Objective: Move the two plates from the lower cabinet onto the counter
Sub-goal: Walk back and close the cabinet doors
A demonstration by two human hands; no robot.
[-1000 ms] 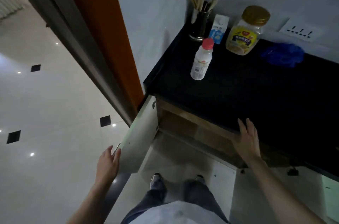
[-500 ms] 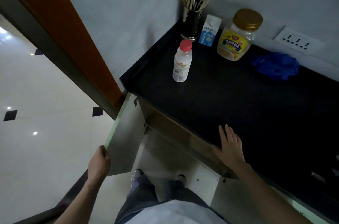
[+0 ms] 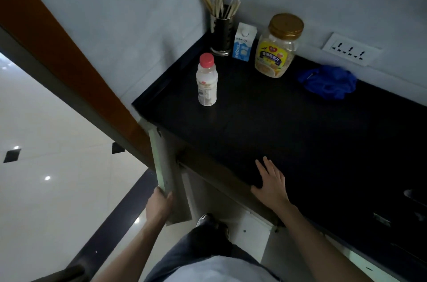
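Observation:
The black counter fills the right half of the view. Below its front edge the lower cabinet stands open, its pale door swung out to the left. My left hand grips the door's outer edge near its lower corner. My right hand rests flat on the counter's front edge, fingers straight and spread. The cabinet's inside is hidden under the counter, and no plates are in view.
At the counter's back left stand a red-capped white bottle, a utensil holder, a small milk carton and a gold-lidded jar. A blue cloth lies by the wall socket. An orange door frame runs along the left.
The cabinet door has swung further open to the left with my left hand on its edge. My right hand stays on the counter edge. The view has shifted over the counter.

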